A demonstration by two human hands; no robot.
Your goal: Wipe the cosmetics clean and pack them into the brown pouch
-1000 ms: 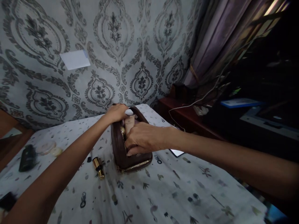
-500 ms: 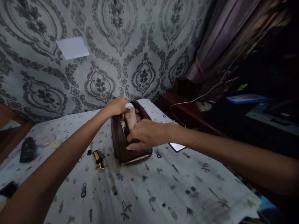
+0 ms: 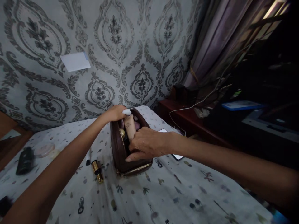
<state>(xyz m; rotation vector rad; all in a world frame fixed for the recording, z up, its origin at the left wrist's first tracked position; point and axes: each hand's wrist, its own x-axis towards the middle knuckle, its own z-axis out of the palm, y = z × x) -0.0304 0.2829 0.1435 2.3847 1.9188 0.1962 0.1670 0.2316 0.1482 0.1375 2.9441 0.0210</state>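
A dark brown makeup bag (image 3: pixel 118 152) with a gold zipper stands unzipped on the patterned sheet. My left hand (image 3: pixel 115 112) is closed over its far left rim, fingers partly hidden behind it. Close to those fingers a white rounded object (image 3: pixel 126 112) shows; its kind is unclear. Inside the bag a beige cosmetic tube (image 3: pixel 130 126) stands upright, with a small yellow-topped item (image 3: pixel 122 133) beside it. My right hand (image 3: pixel 147 142) reaches into the opening, thumb towards the front; its other fingers are hidden in the bag.
A gold and black bottle (image 3: pixel 97 171) lies left of the bag near a small brush (image 3: pixel 87 159). A dark bottle (image 3: pixel 25 161) and a pink round case (image 3: pixel 44 150) lie farther left. A phone (image 3: pixel 177 157) is partly under my right forearm. A white cable (image 3: pixel 198 107) crosses the red furniture.
The camera view has shifted, so the scene sits lower in the picture. Both hands stay at the bag; my right hand has moved only slightly in its opening.
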